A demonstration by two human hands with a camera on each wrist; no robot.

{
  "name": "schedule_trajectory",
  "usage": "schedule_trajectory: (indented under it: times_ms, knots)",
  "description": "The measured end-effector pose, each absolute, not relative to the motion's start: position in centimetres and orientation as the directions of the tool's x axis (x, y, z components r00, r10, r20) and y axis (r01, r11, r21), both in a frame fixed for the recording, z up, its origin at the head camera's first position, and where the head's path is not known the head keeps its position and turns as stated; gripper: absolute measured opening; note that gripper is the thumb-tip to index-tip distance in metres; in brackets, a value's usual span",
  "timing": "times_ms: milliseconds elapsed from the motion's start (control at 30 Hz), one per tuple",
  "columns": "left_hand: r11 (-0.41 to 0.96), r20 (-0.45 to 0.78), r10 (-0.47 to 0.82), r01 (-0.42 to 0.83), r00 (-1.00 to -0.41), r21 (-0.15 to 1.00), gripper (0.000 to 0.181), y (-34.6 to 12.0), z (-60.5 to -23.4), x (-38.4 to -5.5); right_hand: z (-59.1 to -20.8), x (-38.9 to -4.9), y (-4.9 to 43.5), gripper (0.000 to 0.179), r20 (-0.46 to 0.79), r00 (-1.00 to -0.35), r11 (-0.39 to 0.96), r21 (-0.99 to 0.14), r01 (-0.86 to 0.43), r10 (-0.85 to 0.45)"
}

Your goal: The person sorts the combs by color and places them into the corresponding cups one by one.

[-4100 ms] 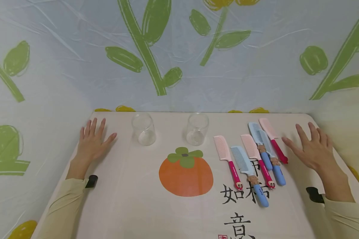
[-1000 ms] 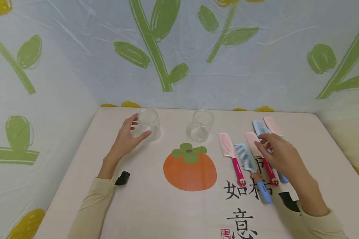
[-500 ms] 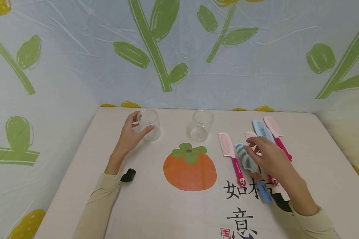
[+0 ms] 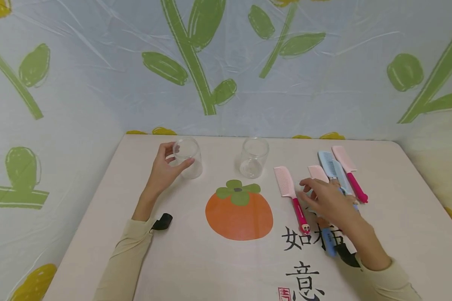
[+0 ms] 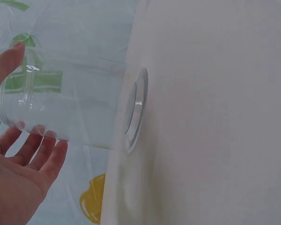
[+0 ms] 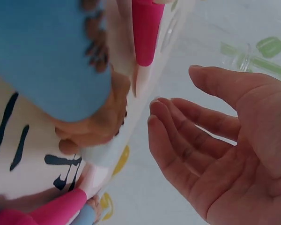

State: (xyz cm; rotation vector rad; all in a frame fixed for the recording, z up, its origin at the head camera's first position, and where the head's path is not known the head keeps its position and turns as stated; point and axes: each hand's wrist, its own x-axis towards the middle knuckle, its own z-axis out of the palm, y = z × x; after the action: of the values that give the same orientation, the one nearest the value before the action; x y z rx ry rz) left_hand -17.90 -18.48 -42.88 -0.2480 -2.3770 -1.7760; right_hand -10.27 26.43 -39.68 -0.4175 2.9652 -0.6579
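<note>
My left hand (image 4: 161,173) holds a clear glass cup (image 4: 196,166) at the far left of the table, thumb on the near side and fingertips against the far side. In the left wrist view the cup (image 5: 84,105) lies between thumb and fingers, its base by the tabletop. My right hand (image 4: 329,200) hovers with bent fingers over a blue comb, whose blue handle (image 4: 328,241) shows below it. The right wrist view shows nothing between thumb and fingers of that hand (image 6: 225,140); the comb's blue handle (image 6: 42,61) is close by.
A second glass cup (image 4: 253,161) stands upright right of the first. A pink comb (image 4: 285,184) lies left of my right hand. Beyond it are another pink comb (image 4: 318,172), two overlapping blue combs (image 4: 326,162) and a pink comb (image 4: 344,158). The tabletop (image 4: 196,267) bears a printed persimmon.
My left hand has moved from the table's left side onto the glass cup and settled there. My right hand has travelled left across the combs, from the far-right ones to the near blue comb.
</note>
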Motion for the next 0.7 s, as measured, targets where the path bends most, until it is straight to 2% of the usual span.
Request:
schedule_trajectory:
  times_ms: [167, 400, 700]
  knots:
    - [0.226, 0.216, 0.041, 0.219, -0.976, 0.949, 0.072, -18.5, -43.1, -18.1, -40.3, -10.5, 26.2, 0.038, -0.034, -0.937, 0.832, -0.471, -0.292, -0.348]
    - [0.206, 0.177, 0.032, 0.18, -0.984, 0.962, 0.074, -18.4, -43.2, -18.4, -40.7, -11.0, 26.2, 0.04, -0.101, -0.925, 0.821, -0.504, -0.269, -0.365]
    - [0.159, 0.132, 0.03, 0.135, -0.991, 0.978, 0.072, -17.5, -40.1, -16.5, -41.0, -11.6, 26.1, 0.045, -0.163, -0.926, 0.795, -0.576, -0.19, -0.34]
